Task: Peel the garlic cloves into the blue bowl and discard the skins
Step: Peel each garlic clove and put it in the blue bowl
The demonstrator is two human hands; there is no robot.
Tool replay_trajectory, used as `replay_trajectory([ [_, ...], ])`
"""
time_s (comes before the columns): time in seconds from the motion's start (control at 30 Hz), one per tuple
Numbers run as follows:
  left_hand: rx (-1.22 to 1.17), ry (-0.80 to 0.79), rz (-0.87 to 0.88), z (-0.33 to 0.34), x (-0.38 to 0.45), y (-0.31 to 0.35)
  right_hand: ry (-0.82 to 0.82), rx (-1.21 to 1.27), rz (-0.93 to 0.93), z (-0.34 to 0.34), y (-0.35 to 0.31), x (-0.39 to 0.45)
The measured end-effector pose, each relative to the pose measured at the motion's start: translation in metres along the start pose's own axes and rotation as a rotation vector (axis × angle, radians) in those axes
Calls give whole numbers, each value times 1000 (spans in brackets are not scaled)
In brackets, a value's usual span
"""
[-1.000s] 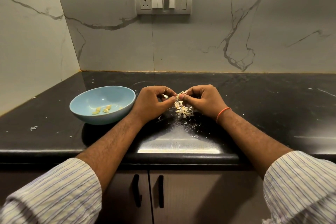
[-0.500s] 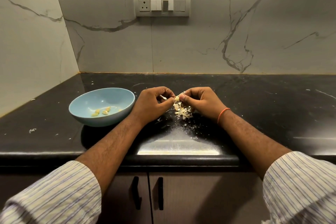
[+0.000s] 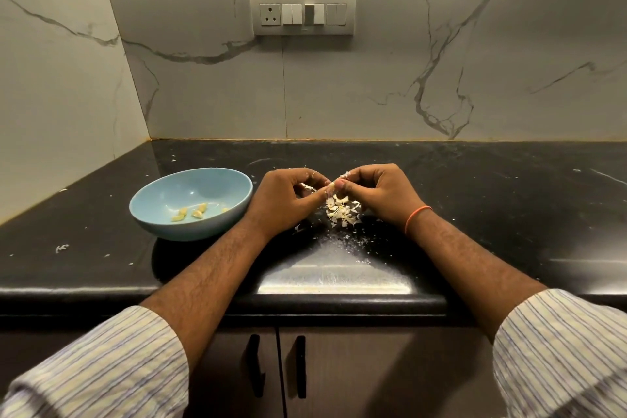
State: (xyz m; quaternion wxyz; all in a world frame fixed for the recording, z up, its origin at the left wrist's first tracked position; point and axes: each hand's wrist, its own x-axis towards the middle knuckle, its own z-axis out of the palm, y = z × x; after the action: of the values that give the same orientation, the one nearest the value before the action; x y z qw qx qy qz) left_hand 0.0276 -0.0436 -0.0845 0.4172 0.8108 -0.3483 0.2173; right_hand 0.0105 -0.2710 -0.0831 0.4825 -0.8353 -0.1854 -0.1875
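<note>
A garlic clove (image 3: pixel 330 185) with loose papery skin is pinched between the fingertips of both hands, just above the black counter. My left hand (image 3: pixel 285 198) holds it from the left, my right hand (image 3: pixel 376 192) from the right, and a skin flake sticks up at the right fingertips. Below the hands lies a small pile of garlic skins (image 3: pixel 341 212). The blue bowl (image 3: pixel 159 220) stands left of my left hand, almost touching it, and holds a few peeled cloves (image 3: pixel 190 213).
The black counter (image 3: pixel 492 214) runs to the marble walls at the back and left, with skin crumbs scattered over it. Its front edge lies under my forearms, above cabinet doors with dark handles (image 3: pixel 276 363). A switch panel (image 3: pixel 302 13) sits on the back wall.
The hands stay together over the skin pile, fingertips working slightly on the clove. The bowl and the pile have not moved.
</note>
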Motion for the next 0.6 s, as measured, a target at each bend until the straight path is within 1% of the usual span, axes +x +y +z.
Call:
replay_trajectory([
  [0.2, -7, -5, -27, 2, 3, -7, -25, 44, 28, 1, 0, -1],
  [0.4, -78, -53, -48, 3, 5, -11, -25, -43, -10, 3, 1, -2],
  [0.6, -62, -53, -41, 2, 6, -14, 6, -126, -74, 4, 0, -3],
])
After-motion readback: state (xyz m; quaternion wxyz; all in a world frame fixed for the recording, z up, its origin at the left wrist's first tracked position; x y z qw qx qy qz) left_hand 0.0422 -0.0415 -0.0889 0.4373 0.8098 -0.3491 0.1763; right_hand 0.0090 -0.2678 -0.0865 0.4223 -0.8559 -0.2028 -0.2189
